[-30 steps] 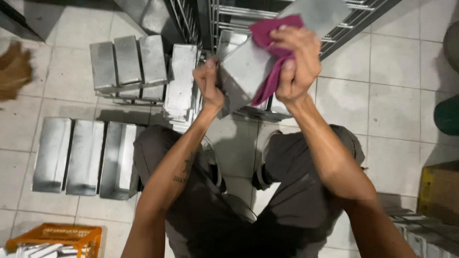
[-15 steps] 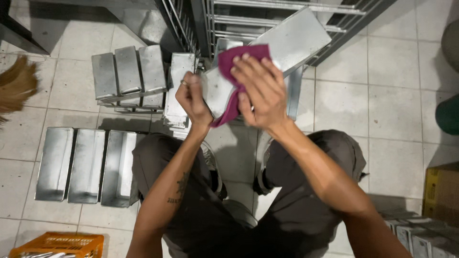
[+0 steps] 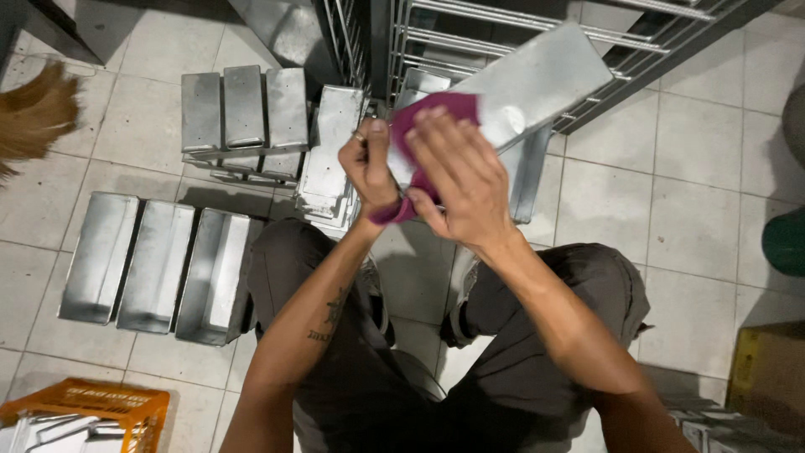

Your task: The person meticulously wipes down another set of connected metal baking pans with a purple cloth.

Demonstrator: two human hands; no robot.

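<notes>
Hands meet above the tiled floor [image 3: 688, 201], in front of a wire rack [image 3: 503, 25]. Left hand [image 3: 369, 164] is clenched on the near end of a long metal tin [image 3: 537, 84], held tilted in the air. Right hand [image 3: 461, 172] presses a magenta cloth [image 3: 436, 109] flat against the tin's side. Three joined tins [image 3: 151, 264] lie on the floor near the left knee, and an orange crate [image 3: 84, 407] sits at the lower left corner.

a bakery back room: rows of metal loaf tins [image 3: 151, 264], wire rack [image 3: 537, 25], tiled floor [image 3: 696, 201]
</notes>
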